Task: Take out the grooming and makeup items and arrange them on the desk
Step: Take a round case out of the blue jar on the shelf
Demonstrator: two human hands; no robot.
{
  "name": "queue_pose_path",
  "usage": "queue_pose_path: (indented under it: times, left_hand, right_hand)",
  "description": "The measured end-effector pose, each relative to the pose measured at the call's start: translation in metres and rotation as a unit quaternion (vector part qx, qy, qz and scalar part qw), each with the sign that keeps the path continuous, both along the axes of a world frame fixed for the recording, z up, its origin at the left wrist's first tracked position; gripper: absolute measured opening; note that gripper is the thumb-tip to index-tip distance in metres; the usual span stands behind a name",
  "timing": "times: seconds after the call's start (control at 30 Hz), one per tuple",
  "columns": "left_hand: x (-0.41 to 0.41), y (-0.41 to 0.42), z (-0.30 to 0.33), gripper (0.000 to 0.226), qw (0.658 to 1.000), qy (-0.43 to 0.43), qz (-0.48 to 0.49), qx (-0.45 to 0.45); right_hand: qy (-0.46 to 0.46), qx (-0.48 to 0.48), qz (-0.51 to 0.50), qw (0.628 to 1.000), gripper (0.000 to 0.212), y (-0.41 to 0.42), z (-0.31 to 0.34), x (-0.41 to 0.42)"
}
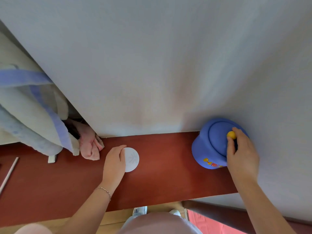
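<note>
A blue round container [207,149] with a domed lid and a yellow knob [231,135] stands on the red-brown desk [165,179] against the wall at the right. My right hand [239,154] lies over the lid, its fingers curled at the yellow knob. A flat white round case [132,159] lies on the desk in the middle. My left hand [114,162] holds its left edge, thumb on top. What is inside the container is hidden.
A grey-white wall [152,65] rises right behind the desk. A grey and blue cloth [33,115] and a pink cloth [90,146] hang over the desk's left part. A thin white stick [9,173] lies at the far left.
</note>
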State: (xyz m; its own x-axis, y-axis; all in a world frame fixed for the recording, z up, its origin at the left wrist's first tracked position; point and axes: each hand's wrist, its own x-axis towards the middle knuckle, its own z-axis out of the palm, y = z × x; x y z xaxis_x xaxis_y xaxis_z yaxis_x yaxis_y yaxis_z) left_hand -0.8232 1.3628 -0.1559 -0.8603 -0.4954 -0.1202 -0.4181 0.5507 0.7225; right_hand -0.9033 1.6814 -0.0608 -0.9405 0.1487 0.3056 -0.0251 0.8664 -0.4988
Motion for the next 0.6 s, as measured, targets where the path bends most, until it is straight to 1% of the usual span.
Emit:
queue_pose_path:
  times: [0.07,0.17,0.33,0.4,0.47,0.53,0.6]
  left_hand:
    - [0.001,0.002,-0.005,0.03,1.0,0.009,0.005,-0.02]
    - [0.003,0.003,-0.01,0.032,0.999,0.013,0.015,-0.025]
    - [0.004,0.003,-0.01,0.032,0.999,0.019,-0.002,-0.032]
    - [0.006,-0.001,-0.007,0.031,0.998,0.022,-0.033,-0.045]
    - [0.008,-0.007,0.0,0.032,0.993,0.031,-0.09,-0.074]
    - [0.012,-0.015,0.011,0.041,0.979,0.054,-0.157,-0.121]
    - [0.014,-0.024,0.02,0.043,0.961,0.08,-0.204,-0.169]
  right_hand:
    - [-0.001,-0.003,-0.002,1.0,0.053,0.0,-0.001,0.0]
    - [0.009,-0.004,0.006,1.0,0.06,-0.002,0.0,0.002]
    - [0.018,0.006,0.006,1.0,0.059,-0.001,-0.001,0.002]
    - [0.012,0.018,0.018,1.0,0.062,0.002,-0.001,0.0]
    - [0.012,0.045,0.031,0.998,0.064,0.004,0.002,-0.001]
    - [0.053,0.076,0.028,0.995,0.059,0.002,0.01,0.0]
    - [0.113,0.094,0.059,0.987,0.049,-0.009,0.019,0.008]
